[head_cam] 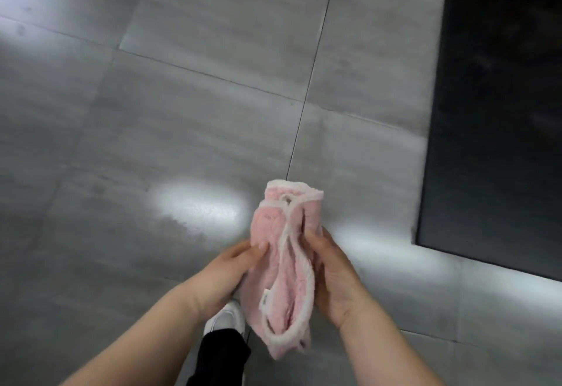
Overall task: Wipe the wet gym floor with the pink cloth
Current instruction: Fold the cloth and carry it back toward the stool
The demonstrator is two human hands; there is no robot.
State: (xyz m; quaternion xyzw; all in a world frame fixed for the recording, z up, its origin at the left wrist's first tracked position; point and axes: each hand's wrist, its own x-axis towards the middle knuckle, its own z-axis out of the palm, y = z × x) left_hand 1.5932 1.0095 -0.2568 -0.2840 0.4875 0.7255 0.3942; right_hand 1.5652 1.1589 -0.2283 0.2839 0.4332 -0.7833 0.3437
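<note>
A fluffy pink cloth (287, 267) with white edging is bunched up in the air above the grey tiled floor (152, 127), low in the middle of the head view. My left hand (229, 276) grips its left side with the fingers curled into the folds. My right hand (333, 279) holds the right side, thumb pressed on the cloth. A shiny patch with a ragged edge (194, 212) lies on the tile just left of the cloth and looks wet.
A dark mat or darker floor area (498, 111) fills the right side, its edge running down to a corner near my right hand. My white shoe (226, 318) and black trouser leg (220, 358) show below the cloth. Thin tile joints cross the floor.
</note>
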